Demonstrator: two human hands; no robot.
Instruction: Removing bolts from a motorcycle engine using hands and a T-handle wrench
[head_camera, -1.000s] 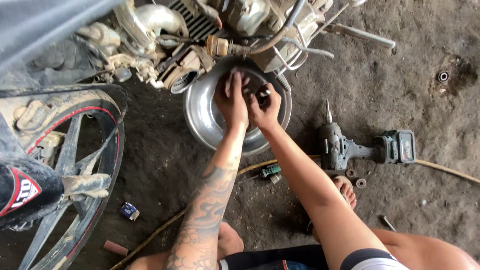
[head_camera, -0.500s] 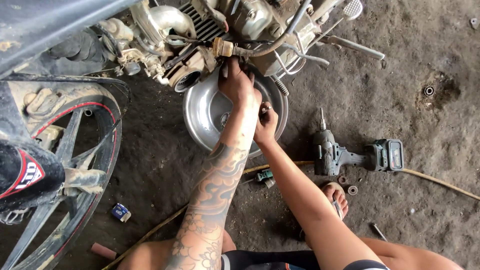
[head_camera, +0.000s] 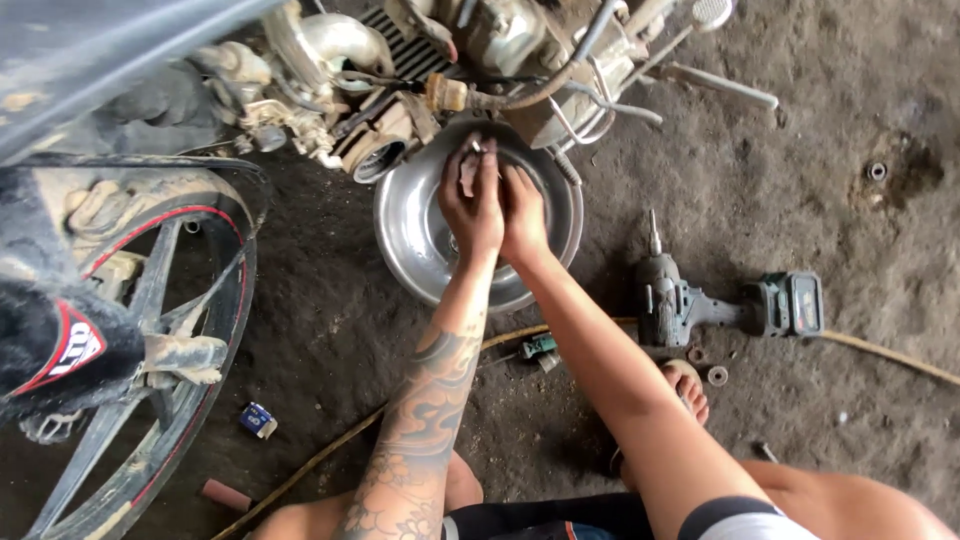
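A cordless power drill (head_camera: 725, 300), grey-green with a battery pack, lies on its side on the dirt floor (head_camera: 800, 130) at about three o'clock. Just below it sit two small washers (head_camera: 708, 366). A yellowish hose (head_camera: 330, 450) runs across the ground from eight o'clock towards four. At nine o'clock stands a dark spoked wheel (head_camera: 140, 340) with a red rim stripe, caked in mud. A small blue box (head_camera: 257, 420) rests near it at seven o'clock.
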